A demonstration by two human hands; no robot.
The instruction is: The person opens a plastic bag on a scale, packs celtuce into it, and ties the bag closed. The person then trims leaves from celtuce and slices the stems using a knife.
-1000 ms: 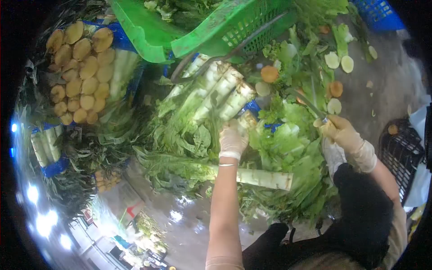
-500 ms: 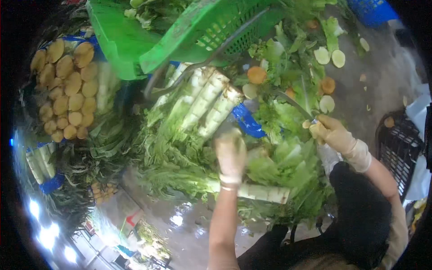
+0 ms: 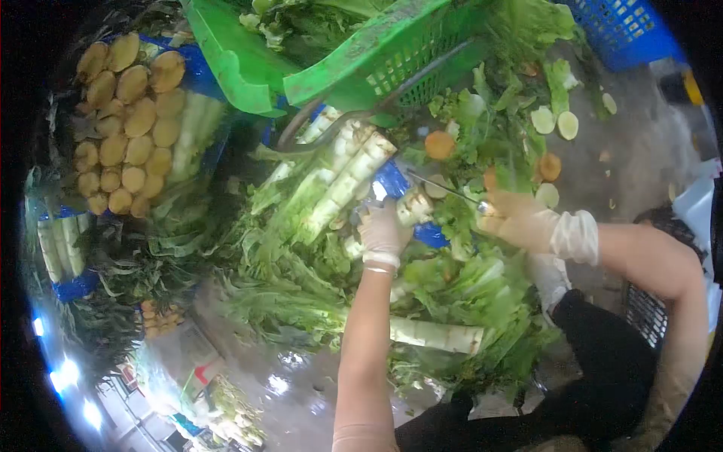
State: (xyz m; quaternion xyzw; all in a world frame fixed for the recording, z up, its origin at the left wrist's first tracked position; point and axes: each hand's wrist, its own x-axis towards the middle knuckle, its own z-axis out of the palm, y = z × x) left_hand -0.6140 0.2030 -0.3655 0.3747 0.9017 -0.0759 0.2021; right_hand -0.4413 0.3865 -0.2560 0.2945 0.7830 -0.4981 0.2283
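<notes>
My left hand (image 3: pixel 382 230), in a pale glove, is wrapped round a thick pale vegetable stalk (image 3: pixel 414 208) with a cut end. My right hand (image 3: pixel 516 220), gloved too, grips a knife (image 3: pixel 444 187) whose thin blade points left, above the stalk's cut end. Blue wrapping (image 3: pixel 390 181) lies just beyond my left hand. Other pale stalks (image 3: pixel 350 181) with leaves rest beside it on the left. One more stalk (image 3: pixel 437 335) lies nearer to me among loose green leaves (image 3: pixel 482 282).
A green crate (image 3: pixel 361 64) stands at the top and a blue crate (image 3: pixel 625 30) at the top right. Stacked stalks with round brown ends (image 3: pixel 135 120) lie at the left. Round cut slices (image 3: pixel 440 145) are scattered on the right. A black crate (image 3: pixel 648 313) is at the right.
My left hand has moved slightly up and now holds a stalk. My right hand has shifted left with the knife, bringing it near that stalk's end. The whole view has shifted a little.
</notes>
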